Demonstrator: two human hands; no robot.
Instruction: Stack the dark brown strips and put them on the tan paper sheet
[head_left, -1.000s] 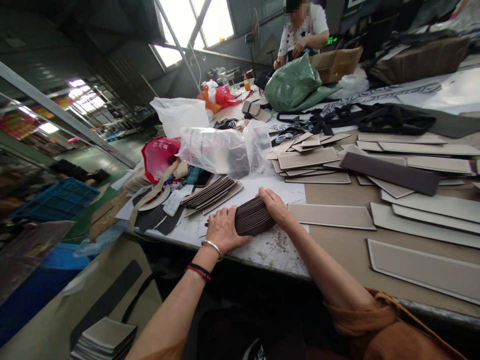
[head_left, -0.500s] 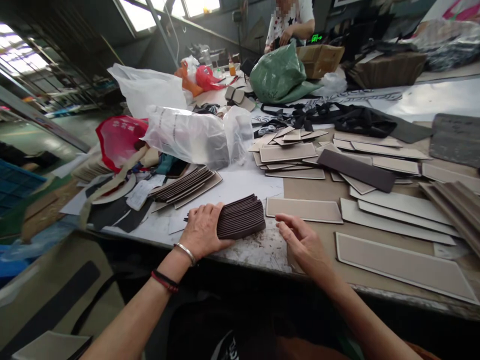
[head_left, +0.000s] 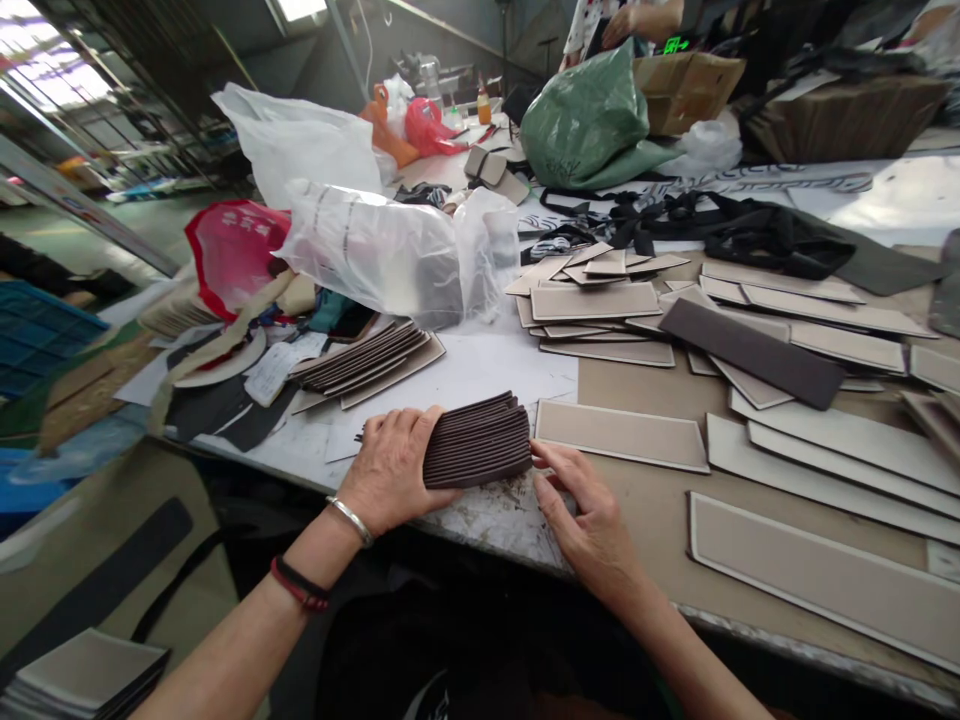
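A stack of dark brown strips (head_left: 480, 440) lies near the table's front edge, its layered edges facing me. My left hand (head_left: 394, 465) is wrapped round the left end of this stack, thumb along the near side. At the other end, my right hand (head_left: 581, 505) has its fingers apart, the fingertips beside the stack's right end; whether they touch it I cannot tell. Just beyond my right hand lies a beige panel with a pale border (head_left: 621, 435). A larger bordered panel (head_left: 825, 570) lies to the right along the edge.
Behind my left hand is another fanned stack of panels (head_left: 367, 362). Clear plastic bags (head_left: 390, 250) stand beyond it. Loose beige panels (head_left: 592, 300) and a dark strip (head_left: 750, 350) cover the right side. A person's arm (head_left: 649, 20) shows behind a green bag (head_left: 585, 120).
My right hand has moved left, up to the right end of the strip stack. My left hand keeps its hold. The camera view has shifted slightly.
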